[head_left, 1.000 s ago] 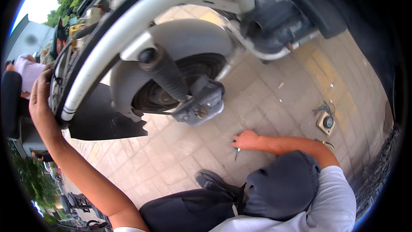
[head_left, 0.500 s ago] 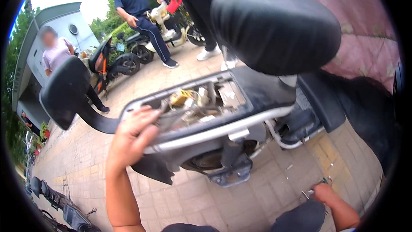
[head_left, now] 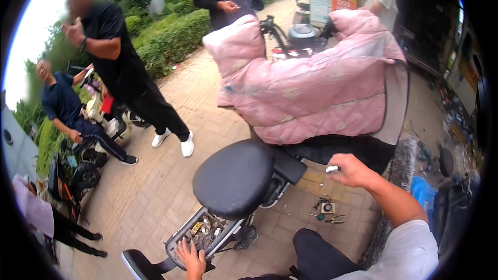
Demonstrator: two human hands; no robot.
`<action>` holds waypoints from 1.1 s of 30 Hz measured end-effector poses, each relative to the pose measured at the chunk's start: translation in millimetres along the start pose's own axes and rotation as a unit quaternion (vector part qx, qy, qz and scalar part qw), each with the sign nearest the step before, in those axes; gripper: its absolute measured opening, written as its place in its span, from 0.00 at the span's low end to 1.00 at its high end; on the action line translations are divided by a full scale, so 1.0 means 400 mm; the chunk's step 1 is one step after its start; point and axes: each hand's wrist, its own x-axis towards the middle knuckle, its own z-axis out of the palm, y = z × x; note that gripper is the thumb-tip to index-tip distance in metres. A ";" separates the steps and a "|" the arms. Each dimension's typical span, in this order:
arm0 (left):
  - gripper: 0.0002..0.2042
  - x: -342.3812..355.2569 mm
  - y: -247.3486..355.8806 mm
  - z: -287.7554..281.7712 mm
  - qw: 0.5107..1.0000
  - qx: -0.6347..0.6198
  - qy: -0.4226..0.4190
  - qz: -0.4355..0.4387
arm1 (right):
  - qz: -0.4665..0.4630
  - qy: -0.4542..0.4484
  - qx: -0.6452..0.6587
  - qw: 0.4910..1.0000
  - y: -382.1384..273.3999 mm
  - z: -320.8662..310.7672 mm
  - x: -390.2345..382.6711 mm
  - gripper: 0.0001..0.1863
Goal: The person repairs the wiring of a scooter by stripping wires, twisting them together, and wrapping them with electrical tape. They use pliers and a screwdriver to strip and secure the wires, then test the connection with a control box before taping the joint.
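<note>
The electric scooter (head_left: 233,179) has its black seat above an open compartment. My left hand (head_left: 193,259) lies at the compartment's near rim (head_left: 210,253), fingers spread, holding nothing. Inside the compartment are tangled wires and connectors (head_left: 205,228), one of them yellow. Raised beside the scooter's front part, my right hand (head_left: 353,171) is closed around a small white and dark object (head_left: 333,168); its kind I cannot make out. A pink quilted wind cover (head_left: 316,93) drapes over the handlebar end.
On the paving to the right lie pliers (head_left: 336,220), a green-handled screwdriver (head_left: 317,217) and a small cream box with a dial (head_left: 328,208). A backrest (head_left: 140,265) sticks out at lower left. Several people stand or sit around, one in black (head_left: 122,67). Clutter lines the right wall.
The view has swung right and up. My right hand has risen from near the ground and now shows a small object. My left hand stays at the compartment.
</note>
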 end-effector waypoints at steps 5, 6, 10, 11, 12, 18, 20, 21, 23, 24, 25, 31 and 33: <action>0.25 -0.108 0.114 -0.115 0.977 -0.178 -0.072 -0.086 | 0.182 0.424 0.064 0.885 -0.041 -0.500 0.015 0.13; 0.26 -0.159 0.127 -0.131 0.969 -0.195 -0.118 -0.094 | 0.176 0.464 0.020 0.868 -0.012 -0.606 0.030 0.16; 0.23 -0.363 0.218 -0.291 0.935 -0.162 -0.292 -0.123 | 0.195 0.457 -0.250 0.831 0.279 -0.926 0.138 0.15; 0.23 -0.412 0.225 -0.323 0.918 -0.173 -0.324 -0.151 | 0.244 0.408 -0.206 0.855 0.333 -0.971 0.177 0.16; 0.23 -0.448 0.229 -0.347 0.899 -0.186 -0.356 -0.177 | 0.293 0.354 -0.164 0.873 0.375 -1.011 0.205 0.18; 0.21 -0.667 0.254 -0.408 0.828 -0.221 -0.297 -0.421 | 0.294 0.050 0.011 0.955 0.491 -1.012 0.360 0.19; 0.20 -0.779 0.257 -0.443 0.806 -0.226 -0.170 -0.520 | 0.363 -0.049 0.100 0.925 0.458 -1.024 0.371 0.18; 0.19 -0.845 0.266 -0.465 0.792 -0.231 -0.130 -0.550 | 0.373 -0.043 0.088 0.923 0.430 -1.045 0.336 0.18; 0.20 -0.662 0.381 -0.583 0.744 -0.289 -0.151 -0.583 | 0.414 -0.053 0.067 0.906 0.452 -1.172 0.196 0.19; 0.20 -0.672 0.380 -0.587 0.764 -0.255 -0.178 -0.566 | 0.365 -0.069 0.047 0.927 0.466 -1.143 0.203 0.20; 0.20 -0.744 0.390 -0.586 0.727 -0.285 -0.130 -0.611 | 0.337 -0.051 0.072 0.937 0.507 -1.109 0.195 0.20; 0.20 -0.805 0.448 -0.574 0.748 -0.242 -0.185 -0.589 | 0.248 -0.043 0.202 0.946 0.570 -0.998 0.225 0.22; 0.21 -0.850 0.422 -0.525 0.746 -0.280 -0.157 -0.584 | 0.226 -0.072 0.193 0.952 0.536 -1.017 0.220 0.22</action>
